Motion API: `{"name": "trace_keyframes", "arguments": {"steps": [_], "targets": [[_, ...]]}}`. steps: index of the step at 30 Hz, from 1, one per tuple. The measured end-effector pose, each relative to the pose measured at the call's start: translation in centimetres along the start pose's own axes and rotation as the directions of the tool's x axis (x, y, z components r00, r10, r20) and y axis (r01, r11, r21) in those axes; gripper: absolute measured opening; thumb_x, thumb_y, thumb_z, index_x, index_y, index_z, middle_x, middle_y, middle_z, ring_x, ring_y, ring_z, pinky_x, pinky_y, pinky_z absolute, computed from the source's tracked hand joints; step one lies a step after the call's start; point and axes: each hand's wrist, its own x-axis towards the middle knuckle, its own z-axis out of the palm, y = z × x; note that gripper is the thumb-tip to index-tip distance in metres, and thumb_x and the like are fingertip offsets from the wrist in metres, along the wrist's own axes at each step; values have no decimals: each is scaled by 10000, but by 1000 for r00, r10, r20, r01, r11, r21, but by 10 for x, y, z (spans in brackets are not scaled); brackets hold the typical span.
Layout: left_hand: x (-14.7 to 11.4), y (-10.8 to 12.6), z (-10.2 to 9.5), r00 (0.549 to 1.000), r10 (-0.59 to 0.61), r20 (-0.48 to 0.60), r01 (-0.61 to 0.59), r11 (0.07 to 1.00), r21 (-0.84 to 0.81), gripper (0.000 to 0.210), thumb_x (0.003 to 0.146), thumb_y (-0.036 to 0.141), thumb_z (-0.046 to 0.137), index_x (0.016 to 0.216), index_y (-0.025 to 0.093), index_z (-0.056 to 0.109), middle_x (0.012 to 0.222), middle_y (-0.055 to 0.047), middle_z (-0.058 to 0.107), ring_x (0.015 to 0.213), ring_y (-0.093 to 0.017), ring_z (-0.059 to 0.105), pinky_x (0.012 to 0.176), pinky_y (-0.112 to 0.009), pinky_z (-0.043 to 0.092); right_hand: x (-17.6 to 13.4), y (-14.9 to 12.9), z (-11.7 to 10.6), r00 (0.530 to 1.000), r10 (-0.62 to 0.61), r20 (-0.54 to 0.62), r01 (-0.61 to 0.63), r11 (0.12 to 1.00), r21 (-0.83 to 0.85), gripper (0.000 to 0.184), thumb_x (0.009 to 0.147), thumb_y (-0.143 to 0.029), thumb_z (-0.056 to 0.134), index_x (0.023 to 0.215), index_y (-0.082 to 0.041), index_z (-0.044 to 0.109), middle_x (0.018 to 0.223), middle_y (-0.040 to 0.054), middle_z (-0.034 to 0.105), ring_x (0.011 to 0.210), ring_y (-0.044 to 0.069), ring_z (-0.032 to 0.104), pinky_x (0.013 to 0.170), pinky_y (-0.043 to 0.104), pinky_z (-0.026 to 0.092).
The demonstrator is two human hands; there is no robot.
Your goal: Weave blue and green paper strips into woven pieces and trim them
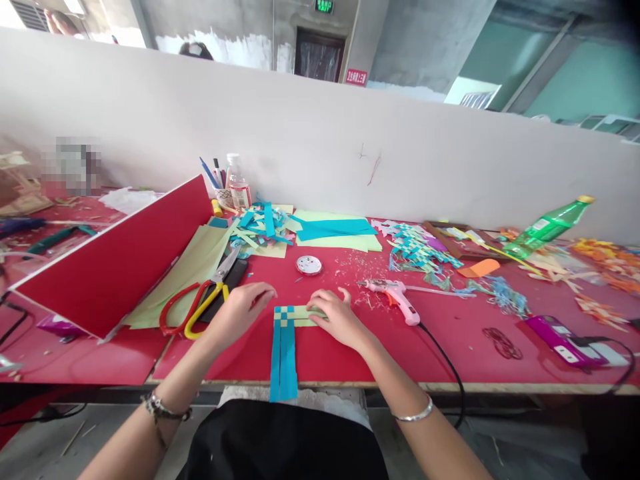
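A small blue and pale green woven paper piece lies before me, a checkered corner at its top left. Its blue paper strips run down past the table's front edge, and pale green paper strips stretch right. At the ends of the green strips, my right hand has its thumb and index finger closed on the paper, another finger raised. My left hand hovers just left of the checkered corner, fingers loosely bent and apart from the thumb, holding nothing. Beside it lie scissors with red and yellow handles.
A pink glue gun with a black cord lies right of my hands. Beyond them are a round white lid and a pile of cut paper strips. A red board stands at left; a green bottle leans at right.
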Motion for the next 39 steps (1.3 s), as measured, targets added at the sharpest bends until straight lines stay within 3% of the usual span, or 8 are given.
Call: {"name": "trace_keyframes", "arguments": {"steps": [4,11,16,20,26,31,35,39], "targets": [[2,-2,6,995,-67,75,73,994,-81,314,837,365,385,740,142,582,576,11,561,538,-105,489,543,-204,367,-1,2,2,1000,-4,-15,4,1000,-4,84,835,-237,459,879,-224,529,969,-1,554,952,142,510,957,472,132],[7,-6,23,987,-76,144,103,976,-194,254,789,350,470,687,142,575,574,8,573,545,-110,508,559,-209,366,1,3,7,999,29,-27,-29,1000,8,64,822,-223,477,853,-224,533,961,2,565,954,148,512,942,454,158],[17,-8,32,997,22,79,-9,987,-159,317,858,351,320,630,161,430,525,53,407,497,-79,387,498,-200,287,0,2,5,998,33,-55,-33,999,-8,96,830,-265,472,872,-220,546,953,14,567,938,154,522,935,438,168],[23,-14,40,992,52,111,-46,997,-55,393,854,371,333,524,163,370,452,63,318,437,-66,317,466,-207,239,-6,0,0,994,57,-96,-63,996,-69,128,816,-288,500,905,-216,558,964,29,565,945,175,515,900,411,213],[23,-21,42,995,70,72,-56,983,-177,194,840,261,366,819,162,532,664,11,557,572,-99,520,571,-202,389,-14,1,-2,994,95,-53,-100,988,-114,129,818,-233,499,930,-217,561,965,30,573,943,179,520,906,436,193],[19,-21,46,968,193,158,-181,980,-88,245,807,157,387,997,176,538,880,-51,559,769,-134,542,681,-231,424,-10,3,0,992,124,-36,-127,989,-74,102,813,-190,504,893,-213,562,949,24,582,922,181,532,875,437,205],[15,-23,51,961,165,222,-157,986,-51,221,820,153,376,942,168,559,864,-54,584,799,-142,540,726,-245,418,-4,3,-2,986,157,-52,-160,985,-59,13,783,-196,546,785,-202,558,876,9,593,886,178,533,863,433,199],[16,-22,52,975,106,194,-99,994,-46,201,826,198,393,859,156,588,815,-51,606,772,-147,551,708,-239,412,2,5,-6,983,176,-52,-176,984,-5,90,781,-241,547,707,-192,539,762,-13,600,800,158,537,851,426,199]]}}
